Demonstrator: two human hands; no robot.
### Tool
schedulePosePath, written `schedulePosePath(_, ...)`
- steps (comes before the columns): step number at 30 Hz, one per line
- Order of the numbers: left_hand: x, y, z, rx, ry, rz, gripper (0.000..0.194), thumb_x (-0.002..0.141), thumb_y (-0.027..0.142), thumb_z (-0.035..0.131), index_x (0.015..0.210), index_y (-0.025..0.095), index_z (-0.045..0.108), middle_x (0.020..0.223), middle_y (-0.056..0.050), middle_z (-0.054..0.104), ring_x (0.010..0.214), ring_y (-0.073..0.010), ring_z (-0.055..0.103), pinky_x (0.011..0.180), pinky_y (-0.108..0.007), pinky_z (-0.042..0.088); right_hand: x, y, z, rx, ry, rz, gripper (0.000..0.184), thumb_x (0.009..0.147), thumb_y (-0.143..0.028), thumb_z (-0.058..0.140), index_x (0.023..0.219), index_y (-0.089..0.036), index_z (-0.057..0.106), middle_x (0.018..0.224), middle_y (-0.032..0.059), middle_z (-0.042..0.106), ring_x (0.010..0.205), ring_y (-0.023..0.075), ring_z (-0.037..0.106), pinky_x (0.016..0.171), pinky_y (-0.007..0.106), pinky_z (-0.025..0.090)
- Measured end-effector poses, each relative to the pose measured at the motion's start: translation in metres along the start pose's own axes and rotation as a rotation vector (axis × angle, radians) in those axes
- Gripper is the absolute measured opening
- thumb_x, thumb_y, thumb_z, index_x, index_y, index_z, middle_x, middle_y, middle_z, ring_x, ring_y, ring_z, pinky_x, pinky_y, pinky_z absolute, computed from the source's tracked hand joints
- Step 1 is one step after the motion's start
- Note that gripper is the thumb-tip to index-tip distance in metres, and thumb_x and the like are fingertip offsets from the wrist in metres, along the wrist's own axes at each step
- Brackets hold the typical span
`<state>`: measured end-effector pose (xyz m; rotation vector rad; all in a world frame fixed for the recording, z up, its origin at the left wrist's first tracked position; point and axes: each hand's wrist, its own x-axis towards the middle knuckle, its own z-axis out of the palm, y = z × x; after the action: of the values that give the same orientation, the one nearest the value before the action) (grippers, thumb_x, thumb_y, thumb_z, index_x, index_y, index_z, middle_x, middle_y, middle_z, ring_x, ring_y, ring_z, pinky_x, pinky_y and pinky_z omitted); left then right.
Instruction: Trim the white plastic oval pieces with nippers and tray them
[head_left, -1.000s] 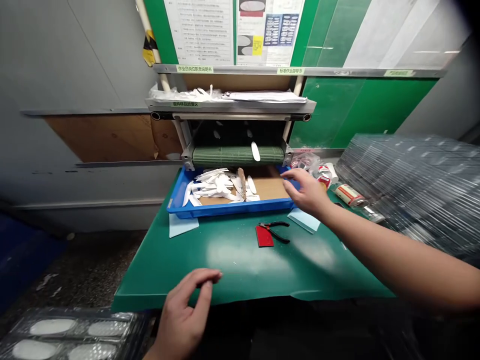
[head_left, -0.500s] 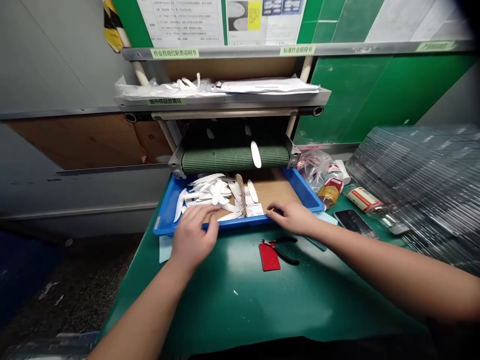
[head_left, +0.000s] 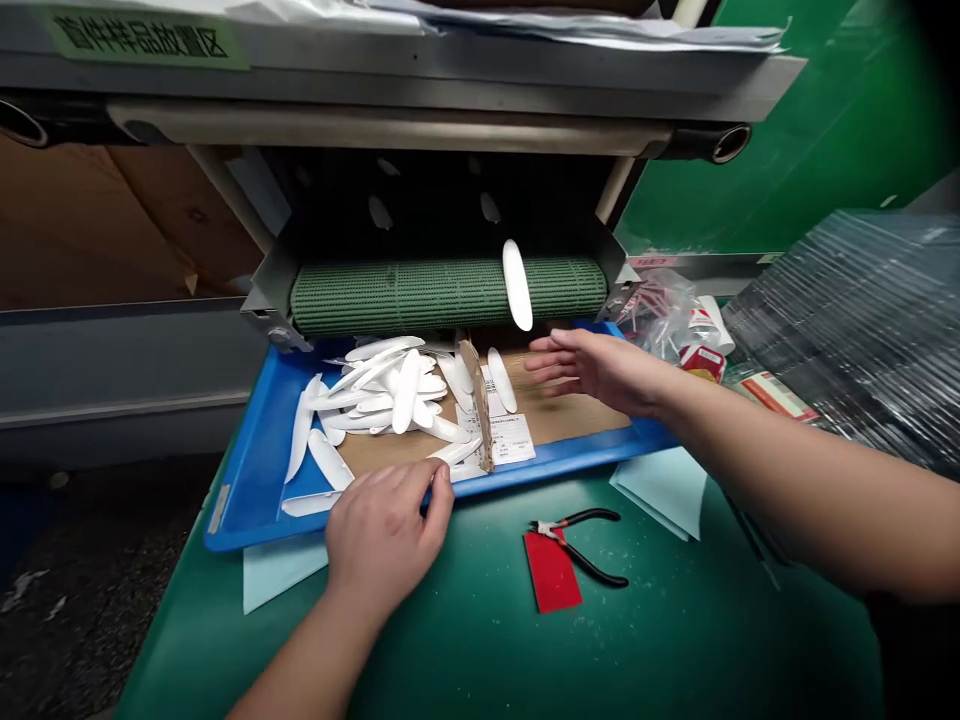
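My left hand (head_left: 390,525) is closed over the front rim of a blue tray (head_left: 240,510), its fingertips hidden behind the edge. Inside, left of a cardboard divider (head_left: 478,405), lies a heap of long white oval plastic pieces (head_left: 406,390). A single white piece (head_left: 502,380) rests right of the divider, beside a printed label (head_left: 514,438). Fingers stretched and holding nothing, my right hand (head_left: 589,368) hovers over the tray's right side. Just beyond it, another white piece (head_left: 517,285) tilts over the end of a green conveyor belt (head_left: 405,295).
Black-handled cutting pliers (head_left: 581,545) lie partly on a red card (head_left: 553,572) on the green table. Light blue sheets (head_left: 667,490) stick out under the tray. Stacked clear plastic trays (head_left: 847,330) stand at the right, beyond a bottle (head_left: 772,395). A metal shelf (head_left: 420,75) overhangs the conveyor.
The view has come closer to the tray. My right hand has left the front rim and moved forward over the tray, its fingers now stretched out. My left hand stays at the rim.
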<state>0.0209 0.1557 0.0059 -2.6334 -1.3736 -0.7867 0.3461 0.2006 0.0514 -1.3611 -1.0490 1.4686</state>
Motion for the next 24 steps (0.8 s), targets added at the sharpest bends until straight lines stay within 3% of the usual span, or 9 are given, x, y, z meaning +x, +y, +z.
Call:
schedulePosePath(2, 0.000, -0.001, 0.001, -0.019, -0.004, 0.006, 0.025, 0.102, 0.031, 0.052, 0.089, 0.022, 0.071, 0.073, 0.001, 0.071, 0.069, -0.0187, 0.064, 0.066, -0.034, 0.036, 0.013, -0.011, 0.012, 0.163, -0.056, 0.006, 0.039, 0.105, -0.048, 0.064, 0.120, -0.013, 0.067, 0.121, 0.0177, 0.070, 0.104, 0.0282, 0.070, 0.081, 0.034, 0.065)
schedulePosePath(6, -0.001, 0.000, 0.000, -0.053, -0.029, -0.006, 0.026, 0.103, 0.030, 0.051, 0.088, 0.022, 0.072, 0.076, 0.001, 0.072, 0.072, -0.0176, 0.066, 0.069, -0.034, 0.038, 0.032, -0.015, 0.025, 0.225, -0.047, -0.073, 0.019, 0.104, -0.029, 0.068, 0.115, -0.014, 0.070, 0.100, 0.0100, 0.072, 0.080, 0.0182, 0.070, 0.068, 0.023, 0.061)
schedulePosePath(11, -0.002, 0.000, -0.002, -0.064, -0.065, -0.018, 0.031, 0.104, 0.032, 0.049, 0.089, 0.022, 0.074, 0.080, -0.001, 0.074, 0.074, -0.0178, 0.067, 0.069, -0.034, 0.040, 0.039, 0.011, 0.016, -0.103, -0.036, -0.174, 0.033, 0.091, -0.033, 0.083, 0.119, -0.017, 0.075, 0.100, 0.0080, 0.073, 0.086, 0.0211, 0.069, 0.068, 0.026, 0.058)
schedulePosePath(14, -0.003, -0.001, -0.001, -0.044, -0.061, -0.029, 0.033, 0.104, 0.034, 0.047, 0.090, 0.022, 0.074, 0.080, -0.002, 0.075, 0.074, -0.0184, 0.066, 0.069, -0.034, 0.041, 0.045, 0.025, 0.012, -0.383, 0.023, -0.289, 0.025, 0.089, -0.031, 0.078, 0.112, -0.022, 0.080, 0.102, 0.0047, 0.074, 0.094, 0.0235, 0.068, 0.083, 0.033, 0.058)
schedulePosePath(16, -0.004, -0.001, -0.001, -0.037, -0.059, -0.027, 0.034, 0.104, 0.034, 0.046, 0.089, 0.022, 0.074, 0.080, -0.002, 0.075, 0.074, -0.0191, 0.066, 0.069, -0.035, 0.040, 0.052, 0.029, 0.011, -0.445, 0.075, -0.344, 0.018, 0.087, -0.025, 0.073, 0.101, -0.023, 0.083, 0.105, 0.0031, 0.075, 0.098, 0.0230, 0.067, 0.092, 0.034, 0.056)
schedulePosePath(24, -0.006, 0.001, -0.004, -0.074, -0.095, -0.040, 0.034, 0.105, 0.034, 0.045, 0.086, 0.022, 0.070, 0.083, -0.002, 0.075, 0.077, -0.0211, 0.065, 0.070, -0.036, 0.037, 0.059, 0.022, 0.005, -0.375, 0.203, -0.382, 0.014, 0.083, -0.029, 0.061, 0.078, -0.018, 0.070, 0.074, 0.0056, 0.066, 0.069, 0.0189, 0.061, 0.065, 0.028, 0.054)
